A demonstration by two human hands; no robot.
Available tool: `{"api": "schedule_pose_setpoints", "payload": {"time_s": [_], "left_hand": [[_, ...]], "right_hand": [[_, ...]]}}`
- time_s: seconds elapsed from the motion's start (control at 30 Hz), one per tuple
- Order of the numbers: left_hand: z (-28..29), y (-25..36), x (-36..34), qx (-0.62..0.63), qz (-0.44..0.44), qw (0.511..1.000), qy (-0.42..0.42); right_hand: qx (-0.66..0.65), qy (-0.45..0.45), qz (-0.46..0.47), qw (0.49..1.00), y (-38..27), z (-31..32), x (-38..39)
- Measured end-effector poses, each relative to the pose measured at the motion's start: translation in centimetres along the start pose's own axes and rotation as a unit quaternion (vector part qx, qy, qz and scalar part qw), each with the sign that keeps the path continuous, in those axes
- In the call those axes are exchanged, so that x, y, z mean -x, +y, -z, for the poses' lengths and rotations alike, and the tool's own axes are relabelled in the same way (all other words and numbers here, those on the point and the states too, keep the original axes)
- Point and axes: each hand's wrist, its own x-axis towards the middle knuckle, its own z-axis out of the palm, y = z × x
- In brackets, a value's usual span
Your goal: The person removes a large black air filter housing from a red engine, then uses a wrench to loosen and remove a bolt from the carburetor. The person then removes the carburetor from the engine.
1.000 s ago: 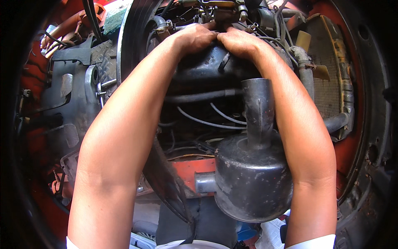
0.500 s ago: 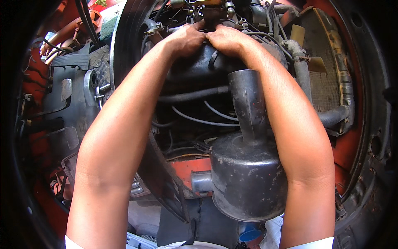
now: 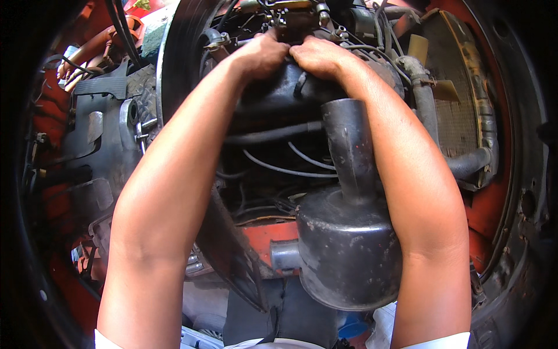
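Observation:
Both my arms reach far forward over an engine. My left hand (image 3: pixel 263 55) is curled with its knuckles up, on top of the black engine cover (image 3: pixel 279 90). Close beside it, my right hand (image 3: pixel 317 55) is curled too, the two thumbs nearly meeting. The fingertips of both hands reach toward a dark block-shaped part (image 3: pixel 299 22) among metal fittings. What the fingers grip is hidden behind the hands. Under my right forearm stands a black canister with an upright pipe (image 3: pixel 349 244), probably an air cleaner.
A radiator (image 3: pixel 459 110) and a grey hose (image 3: pixel 423 96) stand at the right, with yellowish fan blades (image 3: pixel 417 51) near them. Black pedals (image 3: pixel 102 87) and a metal lever lie left. A curved black panel (image 3: pixel 229 250) rises near my left forearm. Thin cables cross below the engine.
Both hands stay at nearly the same place, with only slight finger movement. The whole view has shifted very slightly.

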Motion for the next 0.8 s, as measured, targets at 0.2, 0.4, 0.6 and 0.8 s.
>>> {"api": "schedule_pose_setpoints", "payload": {"time_s": [0.2, 0.4, 0.6, 0.8], "left_hand": [[0.4, 0.5, 0.2, -0.211, -0.104, 0.970, -0.062], [0.0, -0.2, -0.4, -0.276, -0.166, 0.946, -0.043], [-0.9, 0.5, 0.1, -0.319, -0.086, 0.944, -0.008], [-0.4, 0.2, -0.1, -0.299, -0.145, 0.942, -0.033]], "right_hand": [[0.049, -0.020, 0.008, 0.999, 0.0, 0.0, 0.4], [0.046, -0.029, -0.014, 0.998, 0.4, -0.2, -0.9], [0.090, -0.036, 0.036, 0.995, 0.6, -0.4, -0.9], [0.071, -0.002, 0.028, 0.997, 0.9, -0.9, -0.5]]}}
